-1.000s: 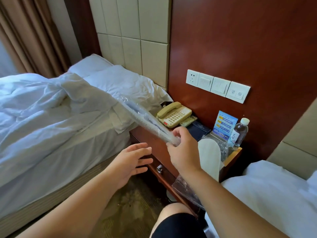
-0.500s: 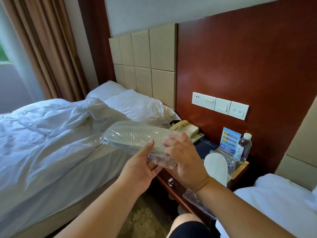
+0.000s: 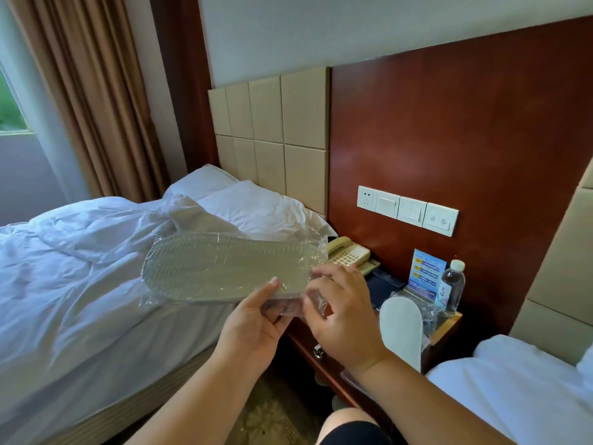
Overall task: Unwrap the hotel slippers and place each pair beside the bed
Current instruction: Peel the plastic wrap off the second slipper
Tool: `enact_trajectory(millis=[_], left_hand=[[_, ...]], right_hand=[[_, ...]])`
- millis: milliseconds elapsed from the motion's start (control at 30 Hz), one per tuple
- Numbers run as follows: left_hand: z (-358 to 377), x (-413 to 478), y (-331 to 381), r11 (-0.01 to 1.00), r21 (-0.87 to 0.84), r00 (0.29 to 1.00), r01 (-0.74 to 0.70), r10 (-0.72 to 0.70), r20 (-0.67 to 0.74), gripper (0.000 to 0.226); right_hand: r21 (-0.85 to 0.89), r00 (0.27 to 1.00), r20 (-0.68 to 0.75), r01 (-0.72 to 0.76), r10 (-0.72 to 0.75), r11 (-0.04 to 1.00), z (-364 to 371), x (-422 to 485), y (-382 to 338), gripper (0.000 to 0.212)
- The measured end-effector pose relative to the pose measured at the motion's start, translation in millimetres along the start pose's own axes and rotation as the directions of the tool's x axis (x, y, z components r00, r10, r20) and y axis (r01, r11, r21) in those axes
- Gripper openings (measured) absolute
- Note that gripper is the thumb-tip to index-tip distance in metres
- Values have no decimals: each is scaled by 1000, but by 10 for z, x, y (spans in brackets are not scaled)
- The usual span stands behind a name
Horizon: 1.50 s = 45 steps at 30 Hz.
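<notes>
Wrapped pack (image 3: pixel 231 268) of slippers is held in the air, over the gap between the left bed (image 3: pixel 80 284) and the table (image 3: pixel 446 329), ribbed sole facing up and lying roughly level.

Hands: the left hand (image 3: pixel 253 326) supports the near end of the pack from below, thumb pressed on top. The right hand (image 3: pixel 343 316) is curved round the same end, its thumb and fingers closed on the loose film (image 3: pixel 290 308) that bunches there.

Handling, as a judgement: the pack looks light and thin, and one hand should carry it easily. The sole appears flexible rather than rigid, so it may bend if gripped only at one tip. The film is clear, glossy and likely slippery; it sits taut over the sole and offers little purchase there. The slack, crumpled film at the near end is the sensible place to pinch and tear, with the other hand steadying the sole by its edges.

Count: one wrapped pack in hand, with one sole visible; whether a second slipper lies behind it cannot be told. One bare white slipper (image 3: pixel 401 332) stands propped at the near edge of the table, beside crumpled clear plastic (image 3: pixel 426 311). Also on the table: one telephone (image 3: pixel 348 253), one water bottle (image 3: pixel 452 287), one blue card (image 3: pixel 426 273). Two beds, the right bed (image 3: pixel 513 380) showing only a corner.
</notes>
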<state>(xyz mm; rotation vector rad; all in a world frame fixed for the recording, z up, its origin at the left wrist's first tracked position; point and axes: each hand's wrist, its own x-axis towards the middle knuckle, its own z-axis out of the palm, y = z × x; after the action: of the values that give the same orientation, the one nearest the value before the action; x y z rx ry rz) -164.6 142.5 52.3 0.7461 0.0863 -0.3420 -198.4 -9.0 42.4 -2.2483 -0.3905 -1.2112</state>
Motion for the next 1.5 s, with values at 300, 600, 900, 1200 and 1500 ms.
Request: enact_trajectory(millis=[300,600,900,1200,1500], left_hand=[[-122,65,-11,999,-14,997,-53,52,-52,37],[-203,97,64,996,-24,995,-90,88,-48,22],[-279,55,73,992,87,996,-86,85,17,48],[-292,31,102,996,79,998,-39,34,57,48],[-353,99,169,998,33,998,-62,61,16,27]], right_hand=[[668,633,107,-617,767,415,-34,94,-13,9],[780,321,205,-625,925,44,-94,70,136,23],[470,434,268,-838,860,277,-139,340,227,40],[644,431,254,-743,866,182,-254,360,388,22],[363,370,744,-923,557,128,-389,161,420,41]])
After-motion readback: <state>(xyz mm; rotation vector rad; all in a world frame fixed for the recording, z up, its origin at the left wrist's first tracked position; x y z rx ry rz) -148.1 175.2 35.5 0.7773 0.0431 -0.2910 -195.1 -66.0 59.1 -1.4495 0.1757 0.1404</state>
